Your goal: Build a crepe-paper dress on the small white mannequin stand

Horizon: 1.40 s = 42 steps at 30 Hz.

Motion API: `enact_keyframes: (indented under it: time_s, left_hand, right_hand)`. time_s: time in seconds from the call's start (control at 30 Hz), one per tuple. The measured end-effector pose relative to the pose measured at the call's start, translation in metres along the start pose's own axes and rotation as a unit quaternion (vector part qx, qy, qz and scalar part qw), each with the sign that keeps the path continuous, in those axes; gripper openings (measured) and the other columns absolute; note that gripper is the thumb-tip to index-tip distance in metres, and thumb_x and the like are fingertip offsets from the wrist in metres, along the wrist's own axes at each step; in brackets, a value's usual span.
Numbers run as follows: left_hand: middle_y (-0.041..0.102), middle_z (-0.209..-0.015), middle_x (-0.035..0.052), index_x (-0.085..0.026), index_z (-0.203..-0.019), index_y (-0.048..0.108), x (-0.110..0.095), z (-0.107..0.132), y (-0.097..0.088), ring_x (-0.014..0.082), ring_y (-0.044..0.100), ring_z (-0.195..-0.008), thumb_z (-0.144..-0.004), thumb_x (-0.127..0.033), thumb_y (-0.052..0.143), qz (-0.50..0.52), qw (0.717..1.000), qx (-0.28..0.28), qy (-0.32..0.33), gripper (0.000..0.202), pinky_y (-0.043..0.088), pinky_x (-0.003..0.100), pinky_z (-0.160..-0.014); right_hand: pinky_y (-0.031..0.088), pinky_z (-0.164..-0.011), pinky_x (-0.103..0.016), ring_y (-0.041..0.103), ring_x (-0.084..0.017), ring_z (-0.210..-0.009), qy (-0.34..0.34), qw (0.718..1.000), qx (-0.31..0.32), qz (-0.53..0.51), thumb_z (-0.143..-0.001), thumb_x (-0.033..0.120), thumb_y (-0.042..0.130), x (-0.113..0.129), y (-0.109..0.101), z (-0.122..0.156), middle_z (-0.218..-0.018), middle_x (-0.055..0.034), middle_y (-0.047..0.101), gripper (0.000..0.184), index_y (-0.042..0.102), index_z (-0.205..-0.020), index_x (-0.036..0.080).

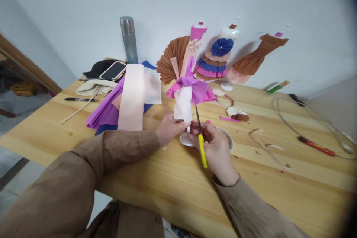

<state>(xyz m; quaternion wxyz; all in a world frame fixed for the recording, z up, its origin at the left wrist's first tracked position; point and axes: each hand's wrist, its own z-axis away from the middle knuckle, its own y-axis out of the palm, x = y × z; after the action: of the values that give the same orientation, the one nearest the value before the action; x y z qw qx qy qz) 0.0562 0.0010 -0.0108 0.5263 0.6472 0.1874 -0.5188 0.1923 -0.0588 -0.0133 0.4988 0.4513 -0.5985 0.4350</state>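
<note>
A small mannequin in a crepe-paper dress [186, 81] stands on a white base [185, 140] on the wooden table [167, 178]. The dress has a brown fan, pink and purple ruffles and a pale strip hanging down. My left hand [169, 129] pinches the lower end of that pale strip. My right hand [216, 148] grips yellow-handled scissors [200, 134], blades pointing up beside the strip. Both hands are closed.
Folded pink, purple and blue crepe paper [128, 98] lies to the left, with a phone [113, 70], a pen [80, 99] and a steel bottle [128, 39] behind. Two more dressed mannequins [217, 59] [256, 59] stand by the wall. Paper scraps, wire and a red-handled tool [316, 146] lie right.
</note>
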Motion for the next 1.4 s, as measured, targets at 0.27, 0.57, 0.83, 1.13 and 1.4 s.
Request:
enact_keyframes:
  time_s: [0.27, 0.57, 0.83, 1.13, 1.4]
  left_hand:
    - [0.072, -0.073, 0.0052, -0.011, -0.073, 0.066, -0.003, -0.004, 0.0, 0.014, 0.065, -0.067, -0.054, -0.031, 0.09, -0.052, 0.997, -0.047, 0.02, 0.037, 0.054, 0.028, -0.07]
    - [0.073, -0.078, 0.0056, -0.011, -0.085, 0.065, -0.016, 0.002, 0.006, 0.0158, 0.067, -0.069, -0.057, -0.025, 0.087, -0.101, 0.994, 0.013, 0.03, 0.039, 0.054, 0.028, -0.067]
    - [0.068, -0.084, 0.0017, -0.015, -0.087, 0.057, -0.022, 0.001, 0.005, 0.0125, 0.066, -0.07, -0.07, -0.023, 0.077, -0.161, 0.975, -0.093, 0.124, 0.028, 0.056, 0.026, -0.065]
    - [0.065, -0.062, -0.0016, -0.014, -0.07, 0.056, -0.015, 0.002, 0.006, 0.0081, 0.062, -0.058, -0.075, -0.013, 0.069, -0.124, 0.987, -0.082, 0.059, 0.014, 0.054, 0.021, -0.061]
    - [0.065, -0.063, -0.0005, -0.013, -0.065, 0.058, -0.013, 0.001, 0.004, 0.0098, 0.063, -0.061, -0.066, -0.002, 0.059, -0.078, 0.992, -0.101, 0.007, 0.011, 0.053, 0.022, -0.063]
  right_hand:
    - [0.052, -0.064, -0.03, 0.061, -0.016, -0.066, -0.003, 0.999, -0.009, -0.04, -0.055, 0.032, 0.089, -0.005, 0.005, -0.001, -0.073, 0.0004, 0.066, 0.04, 0.063, -0.083, 0.021]
    - [0.05, -0.06, -0.028, 0.056, -0.012, -0.059, -0.008, 0.997, -0.029, -0.075, -0.054, 0.026, 0.089, -0.007, 0.008, -0.004, -0.066, 0.0047, 0.06, 0.039, 0.058, -0.078, 0.022]
    - [0.049, -0.06, -0.027, 0.057, -0.012, -0.062, -0.012, 0.997, -0.032, -0.071, -0.054, 0.021, 0.087, -0.005, 0.008, -0.004, -0.069, 0.004, 0.061, 0.035, 0.059, -0.075, 0.022]
    - [0.05, -0.062, -0.028, 0.056, -0.012, -0.061, -0.005, 0.996, -0.034, -0.077, -0.053, 0.02, 0.087, -0.005, 0.007, -0.002, -0.07, 0.004, 0.061, 0.036, 0.062, -0.079, 0.022]
    - [0.05, -0.063, -0.028, 0.057, -0.012, -0.062, -0.01, 0.997, -0.037, -0.063, -0.054, 0.021, 0.087, -0.006, 0.006, -0.002, -0.07, 0.0035, 0.061, 0.038, 0.063, -0.083, 0.021]
